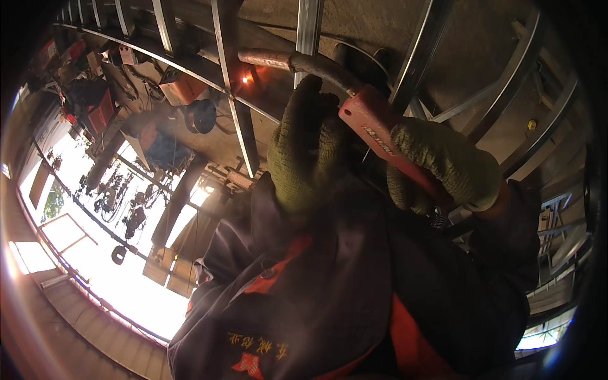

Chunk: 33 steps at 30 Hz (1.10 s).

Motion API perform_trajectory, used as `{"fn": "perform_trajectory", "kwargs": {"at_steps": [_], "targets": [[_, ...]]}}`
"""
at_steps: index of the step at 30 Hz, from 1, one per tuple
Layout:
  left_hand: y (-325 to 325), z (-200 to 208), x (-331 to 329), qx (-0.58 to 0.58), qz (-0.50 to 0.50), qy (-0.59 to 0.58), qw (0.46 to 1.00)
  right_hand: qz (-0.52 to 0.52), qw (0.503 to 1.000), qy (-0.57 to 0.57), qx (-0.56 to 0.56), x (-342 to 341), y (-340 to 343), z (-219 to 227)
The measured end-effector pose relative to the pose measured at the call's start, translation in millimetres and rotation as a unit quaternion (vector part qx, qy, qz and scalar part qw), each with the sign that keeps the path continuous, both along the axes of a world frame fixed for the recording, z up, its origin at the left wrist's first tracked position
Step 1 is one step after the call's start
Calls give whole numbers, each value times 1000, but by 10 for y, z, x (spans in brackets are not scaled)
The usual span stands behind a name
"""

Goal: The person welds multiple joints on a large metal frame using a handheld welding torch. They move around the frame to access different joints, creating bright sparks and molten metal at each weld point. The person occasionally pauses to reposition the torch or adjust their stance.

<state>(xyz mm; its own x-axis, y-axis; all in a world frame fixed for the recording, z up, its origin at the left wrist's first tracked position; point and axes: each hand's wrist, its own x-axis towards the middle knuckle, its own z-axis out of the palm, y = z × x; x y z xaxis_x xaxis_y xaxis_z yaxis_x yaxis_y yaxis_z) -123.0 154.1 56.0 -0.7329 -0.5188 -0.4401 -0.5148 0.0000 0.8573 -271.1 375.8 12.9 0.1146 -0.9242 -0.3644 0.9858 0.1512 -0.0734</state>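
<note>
My right hand (446, 161), in a green knitted glove, is wrapped round the red handle of a welding torch (373, 130). The torch's bent, worn neck reaches left, and its copper-coloured nozzle ends over a metal frame (239, 117). Just below the nozzle tip, a small orange-white spot (245, 80) glows near a joint of the frame. My left hand (304, 149), in a matching glove with darkened fingertips, is raised beside the torch neck. Its fingers point up and stand apart, with nothing visible in them.
Metal bars (427, 54) run across the far side and curve down the right. At left stand a red and grey machine (180, 85) and a dark round container (200, 116). A cable (348, 41) lies beyond the torch. Bright daylight comes through a large opening (114, 253) at left.
</note>
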Motion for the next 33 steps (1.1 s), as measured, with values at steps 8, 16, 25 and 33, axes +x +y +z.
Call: {"fn": "perform_trajectory", "kwargs": {"at_steps": [8, 16, 25, 33], "targets": [[-35, 136, -15, -18, -42, -111, 993, 70, 972, 187, 124, -232, -103, 717], [-162, 186, 13, 67, -46, -12, 997, 58, 946, 238, 214, 44, -465, 1214], [-508, 336, 230, 74, -162, 71, 981, 17, 929, 236, 283, 544, -689, 1339], [-1135, 156, 733, -2, -337, 216, 916, -69, 865, 335, 367, 1579, -974, 1535]]}}
